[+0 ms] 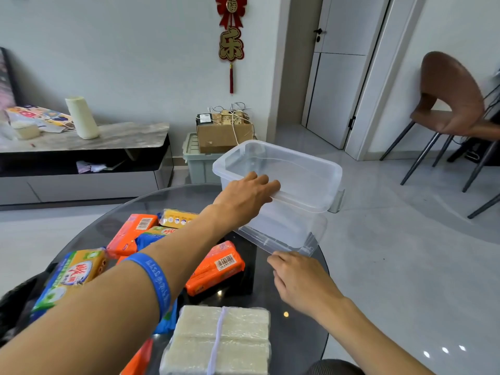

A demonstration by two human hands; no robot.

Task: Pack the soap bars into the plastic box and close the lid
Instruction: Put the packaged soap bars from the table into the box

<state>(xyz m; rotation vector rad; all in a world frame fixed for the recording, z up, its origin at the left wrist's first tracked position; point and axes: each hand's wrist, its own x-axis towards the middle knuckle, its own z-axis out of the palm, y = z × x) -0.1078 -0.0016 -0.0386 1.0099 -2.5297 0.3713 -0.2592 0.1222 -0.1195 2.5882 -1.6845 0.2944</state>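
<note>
A clear plastic box (303,169) sits open and empty at the far edge of the round glass table (286,282). My left hand (247,194) is shut on its near rim. A clear lid (284,240) lies beneath the box, and my right hand (300,280) pinches the lid's near edge. Wrapped soap bars lie on the table to the left: an orange bar (216,266), another orange bar (132,234), a yellow bar (177,219), a blue-wrapped bar (150,236) and a yellow-green pack (73,274). A pale block of soap in clear film (216,342) lies nearest me.
Behind the table a cardboard box (221,131) stands on a green storage bin (197,161). A low cabinet (81,158) runs along the left wall. A brown chair (449,98) stands at the right on the tiled floor. A blue band (157,280) circles my left forearm.
</note>
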